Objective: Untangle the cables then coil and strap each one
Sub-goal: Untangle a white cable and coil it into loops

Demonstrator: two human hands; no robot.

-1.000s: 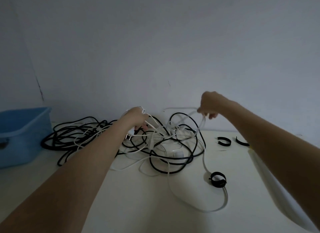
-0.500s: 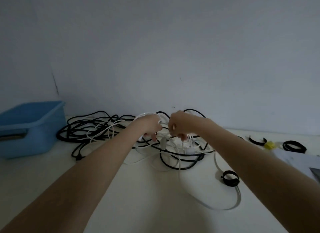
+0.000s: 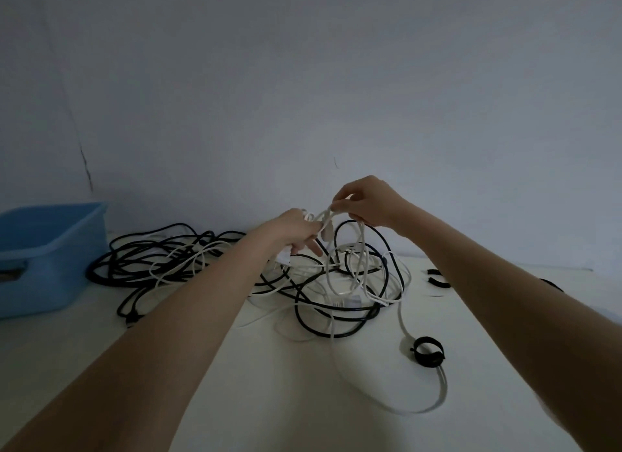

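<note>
Above the tangled cables (image 3: 336,283), left hand (image 3: 296,229) and right hand (image 3: 367,202) both pinch a raised white cable (image 3: 324,214).

Tangle: black cables (image 3: 188,249) mixed with white cables (image 3: 363,266). Straps (image 3: 428,350) black, plain. Bin (image 3: 50,249) solid blue. Worktop (image 3: 269,401) off-white, no pattern. Wall (image 3: 303,81) pale grey-blue with one dark crack line.

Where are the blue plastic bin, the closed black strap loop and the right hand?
blue plastic bin (image 3: 50,249): head view, front wall.
closed black strap loop (image 3: 428,350): head view, ring's band, on the table.
right hand (image 3: 368,202): head view, back of hand.
</note>
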